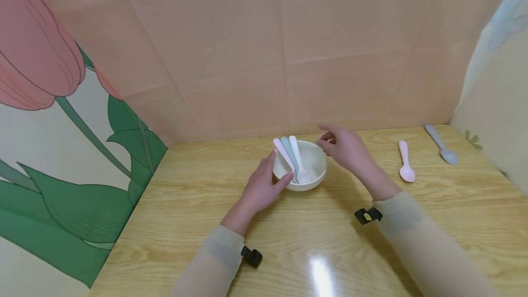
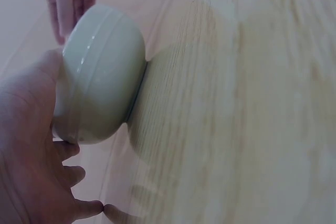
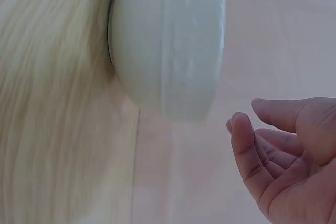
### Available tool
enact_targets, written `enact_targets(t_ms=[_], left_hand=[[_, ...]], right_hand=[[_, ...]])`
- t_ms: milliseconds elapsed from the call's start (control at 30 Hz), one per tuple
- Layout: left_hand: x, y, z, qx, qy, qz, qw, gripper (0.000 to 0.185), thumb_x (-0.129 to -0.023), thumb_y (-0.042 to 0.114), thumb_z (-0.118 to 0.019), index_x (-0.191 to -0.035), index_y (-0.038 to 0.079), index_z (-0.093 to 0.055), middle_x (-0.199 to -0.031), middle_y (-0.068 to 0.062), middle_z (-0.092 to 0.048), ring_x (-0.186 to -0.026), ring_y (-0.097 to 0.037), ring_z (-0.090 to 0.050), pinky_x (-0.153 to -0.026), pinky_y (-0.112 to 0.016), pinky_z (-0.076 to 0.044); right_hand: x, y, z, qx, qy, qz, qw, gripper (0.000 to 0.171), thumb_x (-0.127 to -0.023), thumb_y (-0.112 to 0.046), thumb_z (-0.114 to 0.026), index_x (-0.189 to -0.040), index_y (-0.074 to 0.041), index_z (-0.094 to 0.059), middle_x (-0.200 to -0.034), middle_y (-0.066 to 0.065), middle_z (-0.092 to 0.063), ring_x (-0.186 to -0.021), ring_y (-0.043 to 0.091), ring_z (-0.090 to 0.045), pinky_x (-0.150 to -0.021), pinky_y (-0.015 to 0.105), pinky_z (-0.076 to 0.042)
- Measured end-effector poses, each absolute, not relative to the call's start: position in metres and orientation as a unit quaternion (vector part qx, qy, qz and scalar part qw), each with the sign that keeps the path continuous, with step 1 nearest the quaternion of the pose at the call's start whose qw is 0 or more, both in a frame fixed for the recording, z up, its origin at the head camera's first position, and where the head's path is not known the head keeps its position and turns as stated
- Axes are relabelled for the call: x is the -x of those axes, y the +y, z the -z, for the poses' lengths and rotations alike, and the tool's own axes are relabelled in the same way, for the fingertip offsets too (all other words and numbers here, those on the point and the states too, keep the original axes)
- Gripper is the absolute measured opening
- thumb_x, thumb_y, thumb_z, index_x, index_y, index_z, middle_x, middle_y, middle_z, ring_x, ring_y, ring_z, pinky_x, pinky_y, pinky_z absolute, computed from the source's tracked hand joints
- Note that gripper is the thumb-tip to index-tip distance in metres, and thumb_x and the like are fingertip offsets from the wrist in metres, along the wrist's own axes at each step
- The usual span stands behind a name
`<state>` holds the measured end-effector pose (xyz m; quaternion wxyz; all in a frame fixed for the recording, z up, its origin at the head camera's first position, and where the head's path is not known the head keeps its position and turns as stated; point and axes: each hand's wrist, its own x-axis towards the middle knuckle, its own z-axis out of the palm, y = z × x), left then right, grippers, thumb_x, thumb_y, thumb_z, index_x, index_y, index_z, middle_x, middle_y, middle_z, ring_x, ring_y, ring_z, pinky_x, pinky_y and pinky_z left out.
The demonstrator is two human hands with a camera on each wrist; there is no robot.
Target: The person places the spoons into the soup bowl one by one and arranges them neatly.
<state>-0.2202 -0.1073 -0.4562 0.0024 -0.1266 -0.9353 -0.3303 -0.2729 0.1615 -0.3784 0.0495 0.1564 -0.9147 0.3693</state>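
the left hand (image 1: 261, 187) rests against the near left side of the bowl (image 1: 313, 174), thumb along the rim, fingers loosely cupping the wall rather than gripping. the bowl sits mid-table (image 1: 198, 223) and holds three spoons (image 1: 291, 155), pink, pale blue and white, handles leaning back-left. the right hand (image 1: 345, 146) hovers just past the bowl's far right rim, fingers relaxed and holding nothing. farther right lie a pink spoon (image 1: 406, 161) and a grey spoon (image 1: 441, 144), well apart from the bowl.

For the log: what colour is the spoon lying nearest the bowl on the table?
Pink; the spoon lies right of the bowl, clearest in the head view.
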Motion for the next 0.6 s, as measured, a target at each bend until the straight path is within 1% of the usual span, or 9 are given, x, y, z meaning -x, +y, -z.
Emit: enact_targets(t_ms=[233, 400, 467, 600], left_hand=[[0.219, -0.106, 0.452, 0.127, -0.934, 0.333, 0.000, 0.105, -0.106, 0.080, -0.047, -0.179, 0.016, -0.008, -0.183, -0.011, -0.019, -0.168, -0.033, -0.017, -0.132, -0.060, -0.021], [0.220, -0.103, 0.452, 0.126, -0.934, 0.334, -0.004, 0.105, -0.106, 0.080, -0.047, -0.179, 0.016, -0.009, -0.184, -0.010, -0.018, -0.168, -0.031, -0.017, -0.132, -0.059, -0.021], [0.221, -0.102, 0.452, 0.126, -0.934, 0.334, -0.004, 0.105, -0.106, 0.079, -0.047, -0.179, 0.015, -0.009, -0.183, -0.011, -0.019, -0.168, -0.032, -0.017, -0.132, -0.059, -0.021], [0.222, -0.100, 0.452, 0.127, -0.935, 0.331, -0.002, 0.104, -0.106, 0.078, -0.048, -0.179, 0.016, -0.009, -0.183, -0.013, -0.020, -0.168, -0.032, -0.018, -0.132, -0.059, -0.021]], right_hand=[[0.270, 0.190, 0.370, -0.148, -0.916, -0.368, 0.058, 0.056, -0.112, -0.020, -0.068, -0.161, 0.002, -0.051, -0.121, 0.024, -0.076, -0.089, 0.030, -0.077, -0.069, 0.036, -0.058], [0.266, 0.212, 0.365, -0.137, -0.924, -0.352, 0.052, 0.060, -0.113, -0.025, -0.067, -0.164, 0.002, -0.047, -0.125, 0.025, -0.074, -0.092, 0.031, -0.077, -0.069, 0.036, -0.057], [0.265, 0.222, 0.364, -0.131, -0.927, -0.348, 0.047, 0.063, -0.114, -0.028, -0.066, -0.165, 0.002, -0.045, -0.127, 0.026, -0.074, -0.094, 0.031, -0.077, -0.069, 0.037, -0.057], [0.263, 0.243, 0.364, -0.124, -0.932, -0.336, 0.051, 0.065, -0.114, -0.031, -0.066, -0.166, 0.001, -0.044, -0.128, 0.026, -0.074, -0.093, 0.031, -0.077, -0.069, 0.038, -0.056]])
